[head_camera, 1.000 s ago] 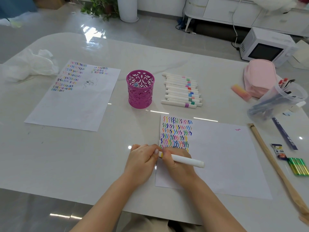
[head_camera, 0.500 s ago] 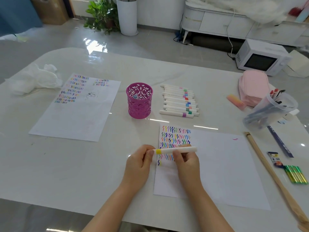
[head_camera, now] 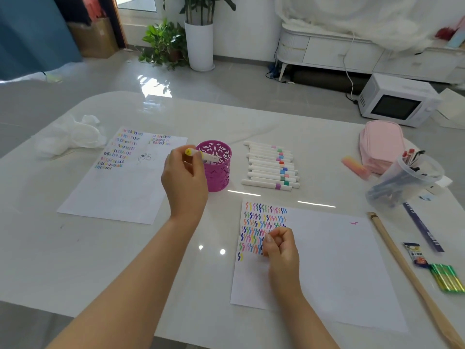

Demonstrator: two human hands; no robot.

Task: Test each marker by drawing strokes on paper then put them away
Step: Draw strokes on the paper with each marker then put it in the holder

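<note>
Nothing on the table can be read clearly. White lettering runs along a dark blue strip (head_camera: 422, 229) near the right edge, too blurred to make out. The small packet (head_camera: 415, 255) just beside it carries print too small to tell. The right sheet of paper (head_camera: 339, 273) and the left sheet of paper (head_camera: 120, 192) bear coloured squiggle strokes, not letters or numbers.

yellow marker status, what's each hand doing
Left hand grips yellow marker over the pink cup. Right hand fisted, empty, over the paper. Nothing blocking the cup.
</note>
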